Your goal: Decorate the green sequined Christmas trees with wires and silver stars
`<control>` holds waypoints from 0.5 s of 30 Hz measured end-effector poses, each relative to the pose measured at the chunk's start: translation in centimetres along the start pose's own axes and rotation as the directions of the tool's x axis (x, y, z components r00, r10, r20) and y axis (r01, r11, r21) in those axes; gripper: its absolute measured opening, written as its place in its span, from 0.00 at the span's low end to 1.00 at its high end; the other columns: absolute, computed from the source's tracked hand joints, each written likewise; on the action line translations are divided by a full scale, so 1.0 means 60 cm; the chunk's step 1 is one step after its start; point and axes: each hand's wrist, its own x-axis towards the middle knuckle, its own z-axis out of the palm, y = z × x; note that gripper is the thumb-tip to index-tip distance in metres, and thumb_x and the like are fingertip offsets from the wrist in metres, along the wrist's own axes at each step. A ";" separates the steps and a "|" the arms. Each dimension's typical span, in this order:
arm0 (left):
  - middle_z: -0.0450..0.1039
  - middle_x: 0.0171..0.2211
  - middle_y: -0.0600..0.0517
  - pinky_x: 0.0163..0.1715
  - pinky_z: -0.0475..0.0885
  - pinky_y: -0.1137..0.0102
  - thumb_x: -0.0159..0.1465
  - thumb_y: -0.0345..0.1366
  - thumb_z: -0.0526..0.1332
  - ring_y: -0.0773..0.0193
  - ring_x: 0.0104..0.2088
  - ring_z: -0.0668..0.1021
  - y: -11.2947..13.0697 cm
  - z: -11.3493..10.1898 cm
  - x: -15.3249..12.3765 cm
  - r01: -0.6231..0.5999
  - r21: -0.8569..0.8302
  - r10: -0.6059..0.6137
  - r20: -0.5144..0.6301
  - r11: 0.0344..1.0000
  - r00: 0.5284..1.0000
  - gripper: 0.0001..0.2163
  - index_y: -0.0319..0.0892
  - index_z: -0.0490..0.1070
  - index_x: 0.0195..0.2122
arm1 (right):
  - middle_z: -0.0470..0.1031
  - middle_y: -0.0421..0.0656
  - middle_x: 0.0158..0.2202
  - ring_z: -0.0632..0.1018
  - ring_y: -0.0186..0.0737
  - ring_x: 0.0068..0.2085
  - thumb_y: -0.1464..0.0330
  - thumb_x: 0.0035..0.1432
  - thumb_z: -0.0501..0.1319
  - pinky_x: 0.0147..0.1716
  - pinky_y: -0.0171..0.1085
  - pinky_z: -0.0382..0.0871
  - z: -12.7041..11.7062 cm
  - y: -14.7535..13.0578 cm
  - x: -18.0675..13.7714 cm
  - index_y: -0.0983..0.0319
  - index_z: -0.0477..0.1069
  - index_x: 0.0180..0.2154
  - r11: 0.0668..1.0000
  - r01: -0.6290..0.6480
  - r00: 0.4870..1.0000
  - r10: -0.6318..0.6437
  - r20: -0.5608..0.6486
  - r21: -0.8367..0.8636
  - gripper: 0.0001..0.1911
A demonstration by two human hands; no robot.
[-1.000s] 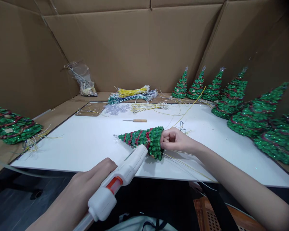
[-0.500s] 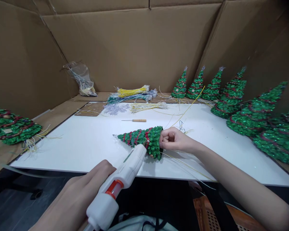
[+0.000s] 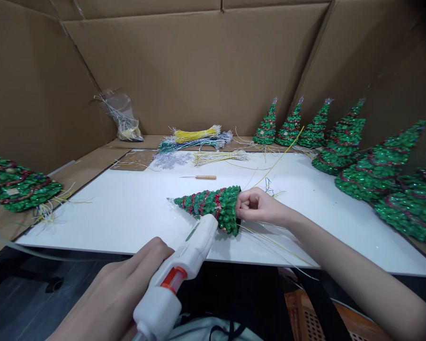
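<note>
A green glitter cone tree with red garland (image 3: 209, 203) lies on its side over the white board (image 3: 135, 213), tip pointing left. My right hand (image 3: 257, 206) is closed around its base, with thin yellow wires trailing from under it. My left hand (image 3: 128, 289) grips a white glue gun (image 3: 181, 274) with an orange trigger. The gun's nozzle touches the lower side of the tree near its wide end.
Several finished green trees (image 3: 344, 142) stand along the right edge. Another tree (image 3: 17, 187) lies at the far left. Bundles of yellow and silver wires (image 3: 199, 137), a wooden-handled awl (image 3: 200, 177) and a plastic bag (image 3: 122, 116) sit at the back. Cardboard walls surround the table.
The glue gun shifted slightly, its rear dropping lower, while its nozzle stayed at the tree. The right hand and tree held still.
</note>
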 end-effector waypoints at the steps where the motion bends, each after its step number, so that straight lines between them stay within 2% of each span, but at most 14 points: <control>1: 0.69 0.33 0.56 0.29 0.65 0.72 0.64 0.32 0.52 0.64 0.29 0.73 0.000 0.000 0.000 0.008 -0.004 -0.008 -0.003 1.000 1.000 0.05 0.48 0.63 0.38 | 0.56 0.29 0.15 0.55 0.24 0.19 0.65 0.47 0.69 0.19 0.31 0.47 0.000 0.000 0.000 0.64 0.69 0.23 1.000 -0.001 1.000 0.001 -0.001 -0.001 0.12; 11: 0.71 0.39 0.55 0.33 0.68 0.72 0.68 0.37 0.52 0.63 0.34 0.75 -0.003 -0.001 -0.003 -0.054 -0.059 0.053 -0.015 0.997 0.998 0.05 0.50 0.64 0.43 | 0.56 0.30 0.15 0.55 0.25 0.19 0.66 0.46 0.70 0.19 0.31 0.46 -0.001 0.004 0.001 0.64 0.69 0.23 1.000 -0.005 1.000 0.005 -0.008 0.009 0.12; 15: 0.70 0.35 0.55 0.31 0.66 0.72 0.67 0.35 0.52 0.64 0.31 0.74 0.007 0.001 0.000 -0.050 -0.062 0.047 -0.046 0.997 0.998 0.05 0.49 0.65 0.41 | 0.56 0.30 0.15 0.55 0.25 0.19 0.65 0.47 0.70 0.19 0.31 0.46 -0.001 0.003 0.001 0.64 0.69 0.23 1.000 -0.010 1.000 0.010 -0.009 0.003 0.13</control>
